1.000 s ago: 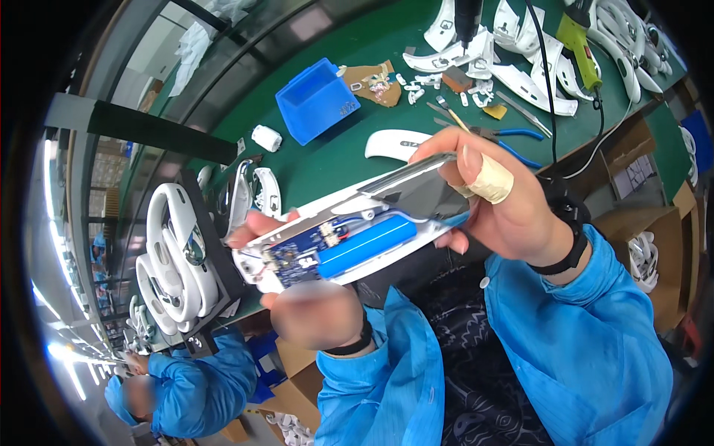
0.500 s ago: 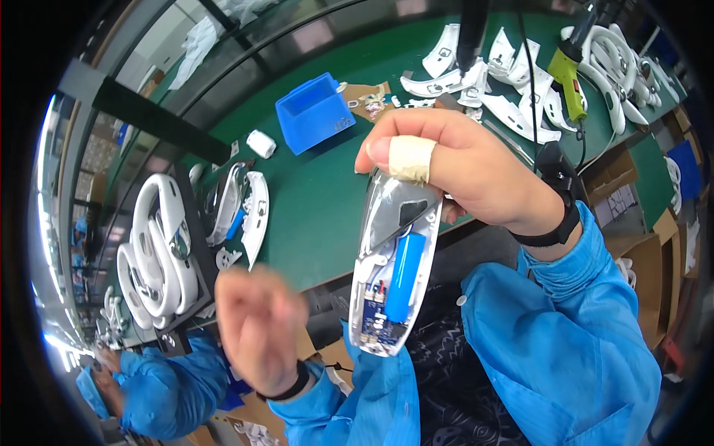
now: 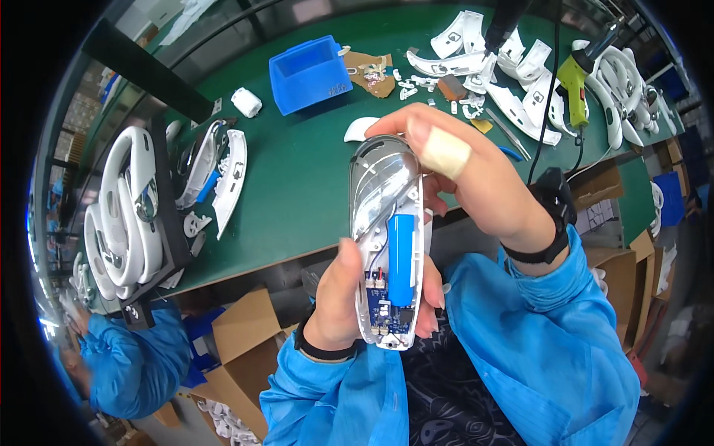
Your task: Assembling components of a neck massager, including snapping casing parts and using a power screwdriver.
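Note:
Both my hands hold an open white handheld-device housing (image 3: pixel 418 275) upright over the table's near edge. Inside it are a blue cylindrical battery (image 3: pixel 401 256), thin wires and a blue circuit board (image 3: pixel 381 306) at the lower end. A shiny silver, see-through cover (image 3: pixel 381 182) lies over the upper end. My right hand (image 3: pixel 455 152), with tan tape round a finger, grips the top and right side. Around the lower end, my left hand (image 3: pixel 338 301) has its thumb on the left edge and fingertips showing on the right.
A blue bin (image 3: pixel 309 80) stands at the back, beside small parts on cardboard (image 3: pixel 372 73). White curved shells (image 3: pixel 457 67), tweezers (image 3: pixel 509 135) and a yellow-green electric screwdriver (image 3: pixel 574 93) are right. Stacked white housings (image 3: pixel 123 230) sit left. A person in blue (image 3: pixel 137 357) works lower left.
My left hand has come in from the left, where it was apart and blurred, and now grips the housing's lower end. The housing stands straighter, its silver cover facing me more.

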Action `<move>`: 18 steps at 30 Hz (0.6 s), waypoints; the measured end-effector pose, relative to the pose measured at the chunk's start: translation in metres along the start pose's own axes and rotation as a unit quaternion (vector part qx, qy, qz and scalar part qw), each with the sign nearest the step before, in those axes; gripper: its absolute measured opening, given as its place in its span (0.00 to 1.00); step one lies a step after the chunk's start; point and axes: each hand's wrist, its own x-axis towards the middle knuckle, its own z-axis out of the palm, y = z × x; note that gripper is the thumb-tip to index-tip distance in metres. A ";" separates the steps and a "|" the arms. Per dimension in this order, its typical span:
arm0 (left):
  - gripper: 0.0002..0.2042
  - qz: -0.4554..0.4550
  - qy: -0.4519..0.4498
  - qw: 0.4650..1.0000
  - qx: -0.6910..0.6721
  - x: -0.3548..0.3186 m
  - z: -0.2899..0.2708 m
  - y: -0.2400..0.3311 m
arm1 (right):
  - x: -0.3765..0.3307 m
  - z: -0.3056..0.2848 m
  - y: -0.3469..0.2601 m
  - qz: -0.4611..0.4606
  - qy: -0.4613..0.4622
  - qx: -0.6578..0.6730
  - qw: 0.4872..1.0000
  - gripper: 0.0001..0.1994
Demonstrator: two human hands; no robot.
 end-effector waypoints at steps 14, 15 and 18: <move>0.38 0.001 0.028 0.998 -0.062 0.004 0.004 -0.003 | -0.017 0.005 0.022 -0.059 -0.056 0.093 0.992 0.32; 0.37 -0.005 0.044 0.998 -0.052 0.004 0.008 0.000 | -0.017 0.005 0.022 -0.058 -0.056 0.092 0.993 0.32; 0.36 -0.007 0.056 0.997 -0.056 0.005 0.009 0.003 | -0.017 0.007 0.021 -0.064 -0.040 0.080 0.994 0.32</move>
